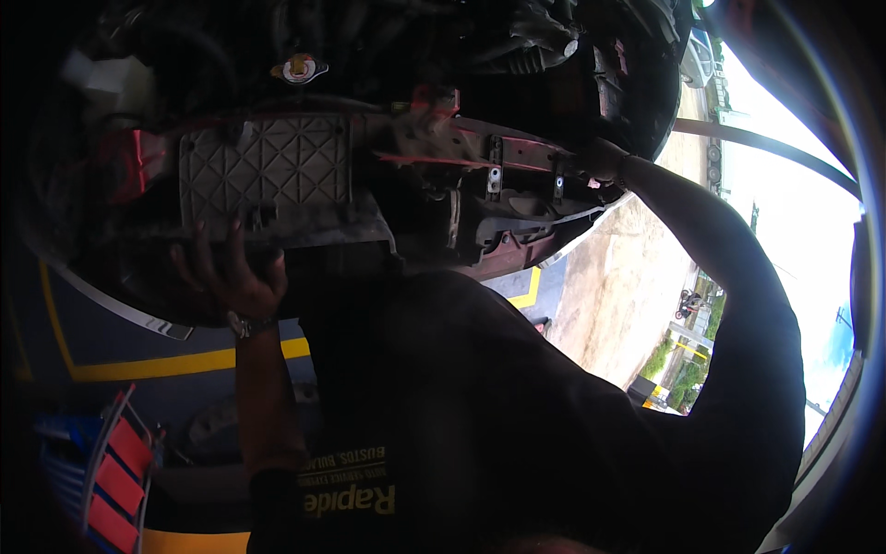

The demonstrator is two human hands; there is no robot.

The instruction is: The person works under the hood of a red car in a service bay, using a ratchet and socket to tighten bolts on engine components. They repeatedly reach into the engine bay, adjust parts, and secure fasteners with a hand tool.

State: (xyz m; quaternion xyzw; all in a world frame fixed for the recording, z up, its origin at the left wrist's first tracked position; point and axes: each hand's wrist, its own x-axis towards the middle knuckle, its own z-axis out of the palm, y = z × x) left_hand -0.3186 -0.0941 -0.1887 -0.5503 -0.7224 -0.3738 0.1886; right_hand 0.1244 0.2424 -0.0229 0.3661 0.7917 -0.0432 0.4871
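**Two hands up under a raised car's front end**

At far left, a rack of red and blue tools [106, 475] stands on the dark blue floor [101, 337], which carries a yellow painted line [175, 366]. Above it hangs the underside of a lifted car, where a grey ribbed underbody panel [268, 166] with a diamond pattern sits just left of centre. The left hand [231, 272], a watch [247, 324] on its wrist, is raised to the panel's lower edge with fingers spread wide; its grip is loose and unclosed, fingertips touching or just short of the panel, and the dim light does not settle which. Above the panel a round metal cap [299, 67] shows among dark engine parts. Right of the panel runs a red cross-member [480, 152] with small white clips, and below it a dark bracket and more red metal. The right hand [600, 159] reaches up to the cross-member's right end, its arm stretched along the right of the view; the hand sits against the metal, but whether its grip is closed on anything cannot be told from this angle. The person's black shirt [480, 415] fills the lower centre. At far right, bright daylight falls on a pale concrete yard [618, 286] with greenery beyond.
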